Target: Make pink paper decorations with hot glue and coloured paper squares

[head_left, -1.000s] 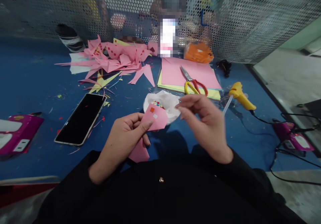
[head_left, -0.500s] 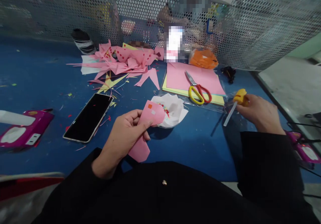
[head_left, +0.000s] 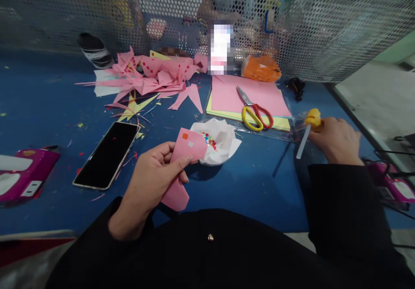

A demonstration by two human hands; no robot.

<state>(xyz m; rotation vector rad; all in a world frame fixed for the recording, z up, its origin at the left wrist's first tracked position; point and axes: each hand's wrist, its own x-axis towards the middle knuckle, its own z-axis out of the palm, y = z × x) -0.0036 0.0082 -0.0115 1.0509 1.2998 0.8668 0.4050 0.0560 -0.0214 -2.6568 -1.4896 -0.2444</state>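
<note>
My left hand point(head_left: 155, 179) pinches a cut pink paper piece point(head_left: 194, 148) between thumb and fingers. One orange and one whitish square lie on its upper part. Just beyond that paper sits a crumpled white paper bowl point(head_left: 225, 140) with many tiny coloured paper bits point(head_left: 209, 140) inside, the paper's edge overlapping its left side. Off to the right, my right hand point(head_left: 337, 138) is closed around a yellow glue gun point(head_left: 313, 118), from which a translucent glue stick sticks out toward me. The fingers' far side is hidden.
Scissors point(head_left: 254, 112) rest on stacked coloured sheets point(head_left: 223, 92). Pink scraps point(head_left: 165, 75) heap at the back left. A phone point(head_left: 106, 155) lies left, beside a magenta device point(head_left: 32, 174). Behind are an orange bag point(head_left: 261, 68), black cord point(head_left: 295, 88) and a perforated metal screen point(head_left: 175, 4).
The view has shifted slightly, moving most tabletop things a little left. Both hands keep their holds; the right hand with the glue gun has moved slightly to the right.
</note>
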